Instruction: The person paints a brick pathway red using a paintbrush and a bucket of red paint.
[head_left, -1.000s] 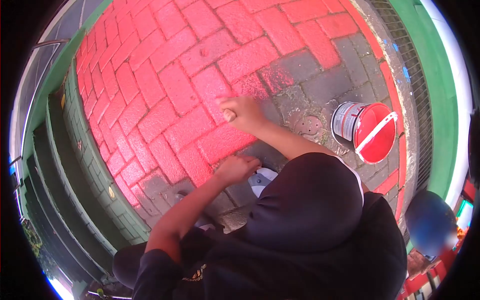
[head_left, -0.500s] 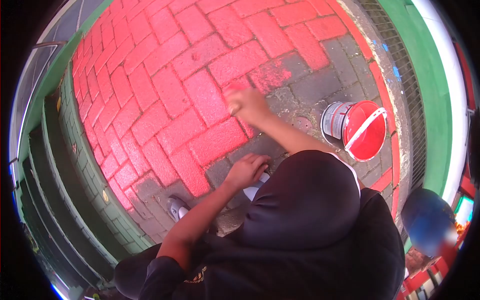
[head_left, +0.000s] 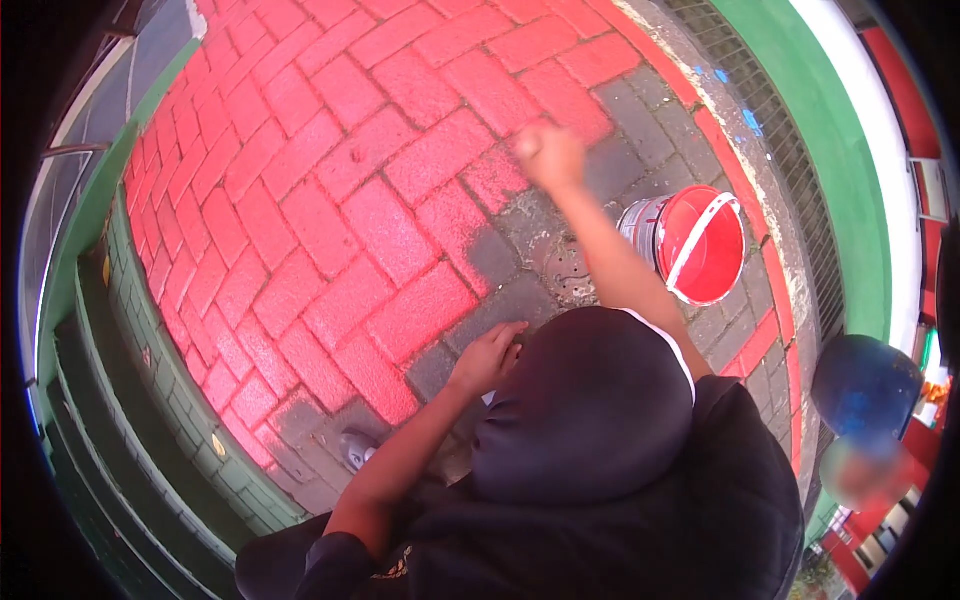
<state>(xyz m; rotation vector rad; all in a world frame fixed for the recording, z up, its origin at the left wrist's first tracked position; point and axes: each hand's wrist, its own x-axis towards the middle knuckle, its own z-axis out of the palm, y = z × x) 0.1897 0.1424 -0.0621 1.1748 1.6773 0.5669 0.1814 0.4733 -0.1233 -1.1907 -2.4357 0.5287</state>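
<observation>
Herringbone paving bricks [head_left: 350, 225] stretch ahead, most coated in wet-looking red paint, with bare grey bricks [head_left: 650, 120] to the right and close to me. My right hand [head_left: 552, 160] reaches forward in a closed fist over the edge between painted and bare bricks. It is smeared by motion, and whatever it grips is hidden. My left hand [head_left: 487, 357] hangs by my bent knee [head_left: 590, 400], its fingers extended and holding nothing visible. To the right of my right forearm stands a paint bucket [head_left: 690, 245], red inside, its white handle lying across the opening.
A small round drain cover [head_left: 568, 268] sits in the bare paving. Green steps [head_left: 120, 400] run down the left side. Along the right lie a red-painted strip, a metal grating [head_left: 780, 130] and a green wall base [head_left: 820, 170]. Another person [head_left: 868, 390] is at the right edge.
My right hand has swept forward and to the right over the bricks. The camera view has shifted, so the bucket appears further left. My left hand stays by the knee.
</observation>
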